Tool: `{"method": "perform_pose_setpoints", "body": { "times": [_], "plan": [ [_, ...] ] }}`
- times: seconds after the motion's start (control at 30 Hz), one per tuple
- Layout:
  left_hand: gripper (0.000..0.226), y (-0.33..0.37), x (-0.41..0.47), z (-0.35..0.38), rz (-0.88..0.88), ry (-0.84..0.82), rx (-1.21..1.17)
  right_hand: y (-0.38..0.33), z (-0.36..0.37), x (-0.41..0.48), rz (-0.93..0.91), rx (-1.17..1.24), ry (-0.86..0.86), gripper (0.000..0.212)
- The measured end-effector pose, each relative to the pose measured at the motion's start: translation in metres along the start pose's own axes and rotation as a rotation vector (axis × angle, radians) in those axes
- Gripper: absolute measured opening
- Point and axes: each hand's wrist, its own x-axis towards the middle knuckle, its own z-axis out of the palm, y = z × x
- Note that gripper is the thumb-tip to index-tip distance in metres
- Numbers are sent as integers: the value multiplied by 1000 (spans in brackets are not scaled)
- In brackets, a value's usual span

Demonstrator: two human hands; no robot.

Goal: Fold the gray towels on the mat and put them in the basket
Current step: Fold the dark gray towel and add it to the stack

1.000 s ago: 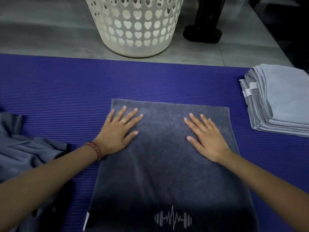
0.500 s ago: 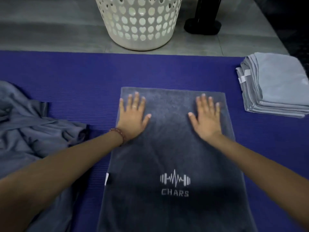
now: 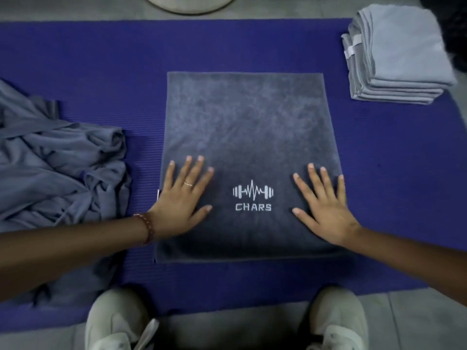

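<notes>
Both palms flat, fingers spread straight, nothing clasped: left hand [image 3: 180, 205] and right hand [image 3: 326, 210] press on the near half of the dark gray towel [image 3: 247, 117]; white CHARS logo [image 3: 252, 195] between them; towel spread flat on the purple mat [image 3: 101, 59], reaching well beyond the fingertips; crumpled gray towel heap [image 3: 58, 168] just outside the left hand; folded towel stack [image 3: 399, 54] far beyond the right hand, outward; basket [image 3: 189, 3], base only, beyond the towel, off the mat; beaded bracelet [image 3: 147, 227] on the left wrist.
</notes>
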Motion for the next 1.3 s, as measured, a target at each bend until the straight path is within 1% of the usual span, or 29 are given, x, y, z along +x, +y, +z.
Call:
{"method": "perform_pose_setpoints", "body": {
  "times": [0.03, 0.07, 0.1, 0.17, 0.23, 0.27, 0.3, 0.33, 0.37, 0.43, 0.47, 0.5, 0.57, 0.63, 0.73, 0.8, 0.9, 0.97, 1.1, 1.23, 1.3],
  "plan": [
    [69, 10, -12, 5, 126, 21, 22, -3, 3, -9, -88, -46, -8, 71],
    [72, 19, -27, 10, 216, 28, 39, -3, 9, -20, -173, -87, -24, 68],
    [75, 24, -41, 15, 249, 16, 44, 1, 14, -30, -231, -112, -38, 66],
    [77, 26, -60, 23, 239, -18, 35, 10, 20, -46, -279, -124, -44, 65],
    [66, 23, -61, 21, 258, -15, 9, 20, 15, -50, -334, -138, -58, 66],
    [61, 21, -58, 18, 242, -28, -42, 25, 12, -49, -363, -140, -51, 66],
    [60, 18, -52, 12, 164, -26, -123, 30, 9, -47, -351, -105, -32, 66],
    [59, 15, -43, 7, 18, -9, -230, 33, 3, -44, -284, -17, -3, 66],
    [59, 10, -33, 1, -161, 21, -335, 36, -5, -38, -178, 101, 53, 66],
    [61, -3, -8, -12, -485, 65, -485, 41, -17, -21, 87, 336, 199, 60],
    [58, -11, 3, -18, -586, 83, -539, 42, -23, -10, 212, 463, 215, 58],
    [55, -17, 13, -23, -648, 94, -599, 45, -28, 2, 317, 595, 189, 59],
    [57, -22, 25, -33, -728, 81, -695, 50, -36, 23, 458, 768, 147, 61],
    [55, -24, 31, -37, -752, 60, -751, 48, -41, 38, 513, 800, 122, 66],
    [45, -31, 33, -35, -667, 43, -823, 39, -48, 47, 567, 789, 78, 72],
    [39, -38, 35, -33, -617, 59, -860, 38, -48, 52, 525, 814, 95, 70],
    [32, -42, 35, -35, -561, 81, -952, 40, -49, 59, 426, 930, 85, 60],
    [29, -39, 35, -36, -587, 115, -1000, 38, -51, 61, 447, 1013, 79, 56],
    [24, -40, 34, -35, -669, 213, -1054, 43, -58, 62, 531, 1189, 140, 52],
    [24, -48, 41, -37, -690, 193, -1125, 53, -65, 61, 527, 1236, 101, 48],
    [24, -54, 43, -41, -739, 154, -1234, 54, -67, 63, 573, 1362, 63, 42]
  ]
}}
